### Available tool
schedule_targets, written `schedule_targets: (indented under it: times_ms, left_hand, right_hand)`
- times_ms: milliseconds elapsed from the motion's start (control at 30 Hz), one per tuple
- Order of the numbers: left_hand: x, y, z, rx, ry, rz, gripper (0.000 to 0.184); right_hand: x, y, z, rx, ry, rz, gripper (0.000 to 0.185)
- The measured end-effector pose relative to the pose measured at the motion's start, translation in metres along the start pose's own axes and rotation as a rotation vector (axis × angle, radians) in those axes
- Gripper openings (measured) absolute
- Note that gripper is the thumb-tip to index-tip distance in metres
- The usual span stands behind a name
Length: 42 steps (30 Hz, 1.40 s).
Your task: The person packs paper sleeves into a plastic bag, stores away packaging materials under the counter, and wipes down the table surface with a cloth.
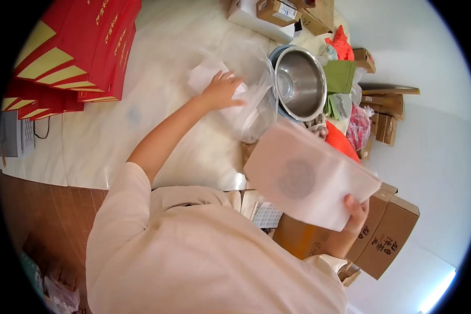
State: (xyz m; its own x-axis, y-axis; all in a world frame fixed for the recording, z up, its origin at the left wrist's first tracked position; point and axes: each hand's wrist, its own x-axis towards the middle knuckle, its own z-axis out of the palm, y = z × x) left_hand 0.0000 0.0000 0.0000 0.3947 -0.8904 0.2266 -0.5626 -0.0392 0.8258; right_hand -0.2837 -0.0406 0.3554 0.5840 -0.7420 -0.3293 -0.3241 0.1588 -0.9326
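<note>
Paper stack (314,180) sits gripped in right hand (357,215), left hand (220,95) splayed over marbled table (165,63) near a white wall (434,141).

A pale, pinkish-white flat sheaf (324,170) with a blurred grey round mark (296,179), gripped near one corner by the right hand (356,214), stretches away toward the left hand (224,93), beneath whose spread fingers lies a crumpled clear plastic bag (264,102)

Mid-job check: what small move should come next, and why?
I'd probably steady the crumpled clear plastic bag with the left hand first: that hand is spread out at the bag, which looks loose, while the right hand is occupied, gripping the off-white rectangular paper-like stack near one end.
</note>
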Motion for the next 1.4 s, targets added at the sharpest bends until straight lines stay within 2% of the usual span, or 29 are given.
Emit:
schedule_targets:
  times_ms: [67, 133, 167, 233, 300, 367, 467, 533, 633, 667, 733, 867, 933, 967, 1033, 1067, 1100, 1167, 1233, 1300, 1400]
  left_hand:
    - [-0.013, -0.001, 0.018, 0.436, -0.224, 0.061, 0.071]
    - [-0.029, 0.024, 0.015, 0.470, -0.555, 0.047, 0.067]
    - [-0.038, 0.019, 0.024, 0.461, -0.575, 0.179, 0.064]
    - [-0.077, 0.016, 0.037, 0.439, -0.620, 0.280, 0.062]
    - [-0.107, 0.017, 0.043, 0.228, -0.438, 0.184, 0.060]
    - [-0.118, 0.013, 0.042, 0.268, -0.359, 0.180, 0.060]
    - [-0.117, 0.015, 0.019, 0.335, -0.289, 0.233, 0.054]
    - [-0.108, 0.036, -0.011, 0.258, -0.483, -0.013, 0.046]
    - [-0.115, 0.019, -0.006, 0.297, -0.574, -0.136, 0.039]
    - [-0.118, 0.014, -0.006, 0.301, -0.570, -0.148, 0.039]
    - [-0.125, 0.011, -0.006, 0.308, -0.536, -0.088, 0.026]
    - [-0.114, 0.018, -0.011, 0.278, -0.648, -0.067, 0.018]
    - [-0.096, 0.036, -0.026, 0.099, -0.739, -0.283, 0.039]
    - [-0.095, 0.031, -0.022, 0.102, -0.754, -0.272, 0.039]
    - [-0.097, 0.015, -0.012, 0.039, -0.503, -0.313, 0.063]
    - [-0.095, 0.008, -0.010, -0.036, -0.444, -0.349, 0.065]
    - [-0.089, 0.010, -0.010, -0.038, -0.459, -0.350, 0.065]
    - [-0.076, 0.015, -0.010, -0.214, -0.437, -0.581, 0.064]
    - [-0.077, 0.019, -0.002, -0.161, -0.456, -0.562, 0.057]
    - [-0.082, 0.023, 0.006, -0.081, -0.570, -0.495, 0.051]
    - [-0.088, 0.025, 0.010, -0.007, -0.668, -0.469, 0.044]
  right_hand:
    - [0.009, -0.005, 0.003, -0.083, 0.127, -0.152, 0.062]
    - [0.029, -0.024, 0.011, -0.089, 0.162, -0.138, 0.062]
    - [0.040, -0.024, 0.018, -0.086, 0.202, -0.154, 0.062]
    - [0.060, -0.017, 0.038, -0.015, 0.221, -0.145, 0.060]
    - [0.080, -0.011, 0.063, 0.070, 0.118, -0.191, 0.058]
    - [0.102, 0.002, 0.086, 0.079, 0.095, -0.117, 0.057]
    - [0.156, 0.062, 0.095, 0.185, -0.093, 0.017, 0.054]
    - [0.189, 0.126, 0.103, 0.243, -0.143, 0.107, 0.054]
    - [0.221, 0.253, 0.091, 0.416, -0.123, 0.256, 0.052]
    - [0.227, 0.273, 0.088, 0.417, -0.135, 0.260, 0.052]
    - [0.224, 0.291, 0.089, 0.538, -0.036, 0.320, 0.048]
    - [0.234, 0.271, 0.084, 0.375, -0.084, 0.374, 0.043]
    - [0.235, 0.266, 0.087, 0.361, -0.059, 0.372, 0.043]
    - [0.237, 0.266, 0.088, 0.341, -0.058, 0.380, 0.042]
    - [0.239, 0.275, 0.083, 0.326, -0.062, 0.384, 0.046]
    - [0.241, 0.279, 0.081, 0.278, -0.080, 0.429, 0.048]
    - [0.241, 0.282, 0.079, 0.229, -0.099, 0.475, 0.051]
    - [0.245, 0.285, 0.079, 0.158, -0.072, 0.522, 0.056]
    - [0.244, 0.286, 0.076, 0.079, -0.043, 0.562, 0.061]
    - [0.240, 0.284, 0.075, -0.039, -0.156, 0.589, 0.068]
    - [0.230, 0.277, 0.075, -0.067, -0.182, 0.564, 0.076]
